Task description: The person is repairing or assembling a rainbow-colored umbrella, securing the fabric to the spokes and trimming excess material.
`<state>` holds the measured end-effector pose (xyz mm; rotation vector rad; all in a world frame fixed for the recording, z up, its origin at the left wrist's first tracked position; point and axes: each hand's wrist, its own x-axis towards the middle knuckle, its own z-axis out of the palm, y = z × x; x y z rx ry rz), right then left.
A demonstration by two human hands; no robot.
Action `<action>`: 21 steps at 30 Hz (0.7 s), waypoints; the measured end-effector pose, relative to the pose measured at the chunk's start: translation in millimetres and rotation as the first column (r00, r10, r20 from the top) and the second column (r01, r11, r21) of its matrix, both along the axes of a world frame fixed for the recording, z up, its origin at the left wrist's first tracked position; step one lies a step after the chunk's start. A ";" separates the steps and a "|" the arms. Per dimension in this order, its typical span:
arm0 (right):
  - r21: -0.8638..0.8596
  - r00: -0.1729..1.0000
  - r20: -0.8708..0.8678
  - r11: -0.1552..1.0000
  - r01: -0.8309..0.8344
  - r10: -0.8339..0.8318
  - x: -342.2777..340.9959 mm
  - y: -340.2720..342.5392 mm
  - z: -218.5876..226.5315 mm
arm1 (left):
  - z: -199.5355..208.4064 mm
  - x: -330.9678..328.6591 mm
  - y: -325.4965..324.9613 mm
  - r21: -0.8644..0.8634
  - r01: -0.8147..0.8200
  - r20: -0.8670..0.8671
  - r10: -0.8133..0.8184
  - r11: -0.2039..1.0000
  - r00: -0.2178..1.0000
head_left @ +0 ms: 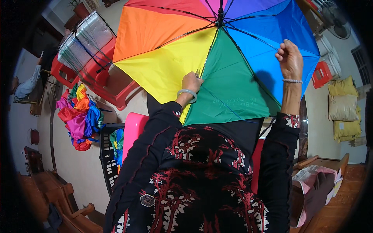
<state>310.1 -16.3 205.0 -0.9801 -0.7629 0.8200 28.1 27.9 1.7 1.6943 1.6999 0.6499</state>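
Observation:
An opened rainbow umbrella (233, 77) lies before me with its underside, thin ribs and dark central shaft (220, 15) showing. My left hand (191, 82) is closed on a metal rib (199, 73) along the seam between the yellow and green panels. Over the light blue panel, my right hand (290, 58) is raised with its fingers pinched together, close to another rib. Whatever those fingers hold, if anything, is too small to make out. A thin dark line (223, 101), perhaps thread, crosses the green panel below my left hand.
At left stand red plastic stools (110, 87) with a silvery bundle (85, 40), and a heap of multicoloured cloth (81, 116). A black basket (110, 155) stands beside me. Wooden furniture flanks me; yellowish sacks (344, 105) and a fan (337, 21) are at right. Another person's sleeve (31, 83) shows far left.

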 end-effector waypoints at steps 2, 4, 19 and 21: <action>0.037 1.000 -0.009 0.999 0.011 -0.011 13.9 -8.0 8.3 | 1.3 0.2 -1.4 0.000 -0.005 0.011 0.005 1.000 1.000; 0.123 0.998 -0.009 0.991 0.056 -0.055 28.6 -15.6 14.6 | 2.9 -0.4 -2.7 -0.012 -0.011 0.024 0.011 1.000 1.000; 0.321 0.921 0.107 0.890 0.324 -0.374 109.8 -67.3 54.2 | 13.5 -1.7 -6.0 -0.054 0.030 0.055 -0.027 0.998 0.998; 0.283 0.920 0.079 0.894 0.348 -0.383 103.5 -64.3 49.1 | 14.2 -3.7 -5.5 -0.088 0.038 0.104 -0.029 0.995 0.994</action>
